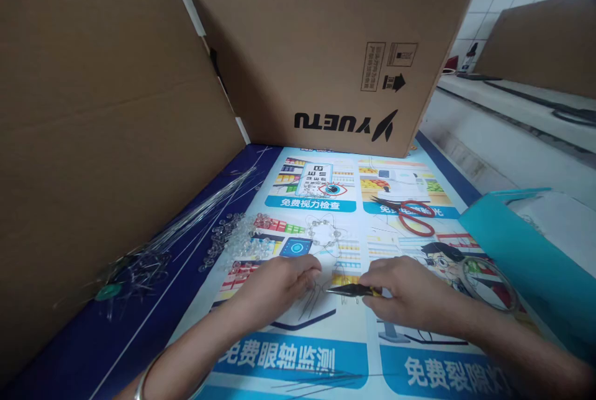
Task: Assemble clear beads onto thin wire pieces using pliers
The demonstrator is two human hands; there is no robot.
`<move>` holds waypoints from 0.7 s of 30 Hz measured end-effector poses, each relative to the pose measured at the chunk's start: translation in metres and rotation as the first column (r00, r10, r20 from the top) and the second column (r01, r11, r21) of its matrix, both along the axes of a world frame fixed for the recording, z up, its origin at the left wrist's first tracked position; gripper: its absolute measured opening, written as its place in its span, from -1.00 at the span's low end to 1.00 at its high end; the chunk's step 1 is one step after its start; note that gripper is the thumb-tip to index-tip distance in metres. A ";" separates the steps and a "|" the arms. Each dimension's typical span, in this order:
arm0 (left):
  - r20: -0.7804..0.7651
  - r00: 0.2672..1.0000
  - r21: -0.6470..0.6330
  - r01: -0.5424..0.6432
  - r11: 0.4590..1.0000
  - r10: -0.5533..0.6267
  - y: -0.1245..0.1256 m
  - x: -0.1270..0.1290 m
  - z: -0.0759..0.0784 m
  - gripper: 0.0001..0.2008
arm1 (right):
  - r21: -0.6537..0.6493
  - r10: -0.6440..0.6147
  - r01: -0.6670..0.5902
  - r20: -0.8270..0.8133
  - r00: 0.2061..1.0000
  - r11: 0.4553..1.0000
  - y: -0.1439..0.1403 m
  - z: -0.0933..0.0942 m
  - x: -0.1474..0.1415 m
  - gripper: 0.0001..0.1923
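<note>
Low over the printed sheet, my left hand (298, 276) is closed in a pinch, with thin wire ends (311, 307) showing below its fingers. My right hand (395, 288) is wrapped round a pair of needle-nose pliers (349, 290), whose dark tips point left toward the wire. Whether the tips touch the wire I cannot tell. Just beyond my hands lies a ring of clear beads (322, 232) strung on wire. A pile of loose clear beads (242, 241) sits to the left of it.
Red-handled scissors (414, 217) lie at the right, beyond a coil of wire (488, 285). A bundle of thin wires (186, 220) stretches along the left. Cardboard panels (326, 46) wall the back and left. A teal box (516, 245) stands at the right edge.
</note>
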State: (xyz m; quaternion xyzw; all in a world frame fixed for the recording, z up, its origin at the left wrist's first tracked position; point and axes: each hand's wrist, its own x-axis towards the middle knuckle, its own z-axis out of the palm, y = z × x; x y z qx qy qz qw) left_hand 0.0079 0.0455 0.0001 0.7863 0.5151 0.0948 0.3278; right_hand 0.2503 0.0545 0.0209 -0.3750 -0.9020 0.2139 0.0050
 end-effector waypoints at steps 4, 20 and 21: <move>-0.270 0.963 0.126 0.054 0.991 -0.018 0.006 -0.012 0.001 -0.71 | -0.022 0.023 -0.021 0.121 0.992 1.000 0.010 0.013 0.011 -0.82; -0.548 0.836 0.242 0.126 0.962 0.028 -0.003 0.006 -0.018 -0.74 | 0.114 0.039 -0.082 0.338 0.940 0.990 0.008 0.012 0.031 -0.82; -0.554 0.832 0.241 0.131 0.962 0.026 -0.003 0.006 -0.019 -0.74 | 0.125 0.034 -0.082 0.343 0.939 0.989 0.007 0.014 0.031 -0.82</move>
